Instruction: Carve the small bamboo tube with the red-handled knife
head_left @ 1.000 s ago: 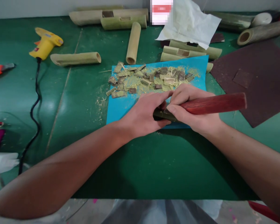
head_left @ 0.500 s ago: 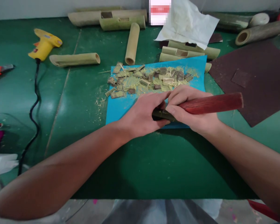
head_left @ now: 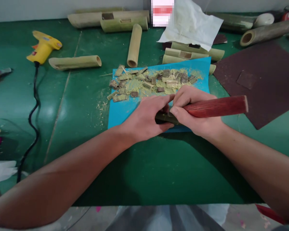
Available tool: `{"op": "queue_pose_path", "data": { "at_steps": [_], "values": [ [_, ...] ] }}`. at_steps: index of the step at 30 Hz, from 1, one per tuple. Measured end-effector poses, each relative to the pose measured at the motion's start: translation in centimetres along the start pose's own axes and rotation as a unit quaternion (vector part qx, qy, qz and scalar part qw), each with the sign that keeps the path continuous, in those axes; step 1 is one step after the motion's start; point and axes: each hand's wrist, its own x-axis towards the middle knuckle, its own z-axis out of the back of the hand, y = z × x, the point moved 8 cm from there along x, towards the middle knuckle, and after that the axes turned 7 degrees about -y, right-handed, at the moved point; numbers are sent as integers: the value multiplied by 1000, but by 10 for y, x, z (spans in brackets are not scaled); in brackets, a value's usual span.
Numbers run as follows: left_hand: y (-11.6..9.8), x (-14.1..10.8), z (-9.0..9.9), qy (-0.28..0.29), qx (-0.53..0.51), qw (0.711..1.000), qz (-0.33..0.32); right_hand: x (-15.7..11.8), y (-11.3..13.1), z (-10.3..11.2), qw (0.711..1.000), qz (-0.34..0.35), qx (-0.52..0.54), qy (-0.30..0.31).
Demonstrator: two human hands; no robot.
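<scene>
My left hand (head_left: 146,118) is closed around a dark green bamboo tube (head_left: 165,117), whose hollow end shows between thumb and fingers. A carving tool with a thick red wooden handle (head_left: 219,106) is gripped in my right hand (head_left: 201,123), its handle pointing to the right. The tool's tip meets the tube's upper side near my left fingers, but the fingers hide most of the blade. Both hands are over the near part of a blue sheet (head_left: 120,112). Bamboo chips (head_left: 148,85) and pale dust lie on it just beyond them.
A yellow glue gun (head_left: 43,46) with a black cord lies at the left. Cut bamboo tubes (head_left: 125,24) line the back, one (head_left: 74,62) nearer. White paper (head_left: 190,27) covers some pieces. Brown sandpaper (head_left: 262,83) lies at the right, an orange-handled cutter (head_left: 0,73) far left.
The whole view has shifted slightly, so things appear a little further left. Both hands keep the same grip on the bamboo tube and carving tool, with barely any movement between them.
</scene>
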Motion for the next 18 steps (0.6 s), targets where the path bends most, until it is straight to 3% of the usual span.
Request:
{"op": "queue_pose_path", "data": {
  "at_steps": [10, 18],
  "values": [
    [2, -2, 0, 3, 9, 1000, -14, -1, 0, 11, 998, 10, 29, -54],
    [2, -1, -1, -13, -7, 1000, -2, -1, 1, 2, 1000, 7, 14, -6]
  ]
}}
